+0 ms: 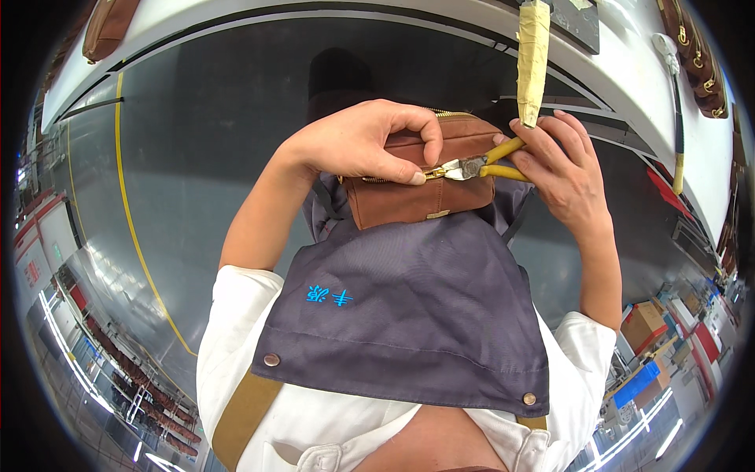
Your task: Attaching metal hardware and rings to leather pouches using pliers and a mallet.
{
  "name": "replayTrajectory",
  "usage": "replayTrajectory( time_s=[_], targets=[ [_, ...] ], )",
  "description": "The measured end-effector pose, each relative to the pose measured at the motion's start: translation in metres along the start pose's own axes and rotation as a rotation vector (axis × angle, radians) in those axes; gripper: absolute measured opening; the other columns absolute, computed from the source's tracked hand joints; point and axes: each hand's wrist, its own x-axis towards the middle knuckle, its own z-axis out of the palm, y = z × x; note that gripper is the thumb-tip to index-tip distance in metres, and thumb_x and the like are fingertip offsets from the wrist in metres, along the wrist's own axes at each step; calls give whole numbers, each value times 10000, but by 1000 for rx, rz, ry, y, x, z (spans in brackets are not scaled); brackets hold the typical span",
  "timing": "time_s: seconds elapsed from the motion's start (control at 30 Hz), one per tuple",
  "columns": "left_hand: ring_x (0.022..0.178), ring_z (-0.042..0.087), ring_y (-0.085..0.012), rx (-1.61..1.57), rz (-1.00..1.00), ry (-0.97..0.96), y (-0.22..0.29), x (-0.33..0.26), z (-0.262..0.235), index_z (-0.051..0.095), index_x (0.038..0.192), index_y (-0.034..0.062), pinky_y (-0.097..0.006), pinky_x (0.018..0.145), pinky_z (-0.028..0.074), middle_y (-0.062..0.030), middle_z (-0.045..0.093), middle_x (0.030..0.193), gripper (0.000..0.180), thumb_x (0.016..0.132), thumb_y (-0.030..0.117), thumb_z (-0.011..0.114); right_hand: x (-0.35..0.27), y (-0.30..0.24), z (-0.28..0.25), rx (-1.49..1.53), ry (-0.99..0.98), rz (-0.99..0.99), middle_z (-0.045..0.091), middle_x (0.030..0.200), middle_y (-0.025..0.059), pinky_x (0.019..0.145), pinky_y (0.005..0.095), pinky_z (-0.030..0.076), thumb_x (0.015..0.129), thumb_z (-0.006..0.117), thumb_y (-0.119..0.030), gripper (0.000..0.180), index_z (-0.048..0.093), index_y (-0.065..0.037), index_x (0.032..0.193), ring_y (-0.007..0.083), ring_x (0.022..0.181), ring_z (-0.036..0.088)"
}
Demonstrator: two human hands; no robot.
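Observation:
A brown bag [385, 206] with brass-coloured zippers rests on my lap, against the dark apron [409, 307]. My left hand [358, 141] curls over its left side, thumb pressed down beside the zipper slider [434, 174] on the front and index finger bent above it. In my right hand [562, 173] is a pair of pliers [473, 167] with yellow handles, one of them under my fingers. White wrapping covers the plier jaws, which meet the zipper slider close to my left thumb. My left palm hides part of the bag and zipper.
A white table edge [330, 6] curves across the top and right. From it a yellow-taped bar [533, 63] juts toward my right hand. Brown bags [696, 59] lie at the upper right, near a long thin tool [678, 118]. Another brown bag [108, 30] sits upper left.

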Motion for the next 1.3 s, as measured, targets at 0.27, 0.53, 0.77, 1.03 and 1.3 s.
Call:
replayTrajectory(
  time_s=[0.27, 0.53, 0.77, 1.03, 1.3],
  targets=[
    [854, 565, -89, 2, 5, -12, -3, 2, -1, 645, 903, 56, -247, 791, 471, 18, 618, 888, 193, 768, 95, 778, -1, 1, 1, 8, 6, -22, 567, 1161, -16, 833, 357, 477, 724, 676, -199, 185, 631, -123, 887, 220, 1009, 532],
    [871, 557, -87, -37, -21, -26, -2, 4, -1, 645, 908, 55, -246, 808, 462, 20, 616, 902, 193, 767, 92, 772, -3, -3, 2, 36, 43, -1, 567, 1138, -12, 776, 345, 465, 726, 679, -196, 176, 641, -117, 878, 213, 956, 531],
    [893, 568, -93, -20, -30, -48, -1, 6, -2, 645, 945, 53, -254, 833, 473, 9, 632, 919, 219, 764, 102, 758, -11, -9, 11, 6, 99, 64, 592, 1146, -12, 886, 370, 489, 681, 698, -169, 181, 672, -130, 855, 216, 997, 563],
    [895, 572, -85, -96, -40, 6, -7, 2, -1, 645, 974, 34, -246, 824, 478, 4, 630, 933, 176, 840, 111, 729, -43, 45, 4, -291, 498, 663, 650, 1186, 64, 894, 350, 469, 803, 687, 22, 246, 726, -57, 1033, 244, 1068, 589],
    [852, 559, -42, -143, -80, 124, -6, -5, 0, 627, 1019, 10, -218, 783, 480, 17, 627, 924, 99, 977, 95, 601, -11, 28, 22, 162, 758, 560, 611, 1239, 101, 912, 362, 486, 860, 665, -17, 281, 685, -66, 1136, 261, 1143, 575]
  ],
)
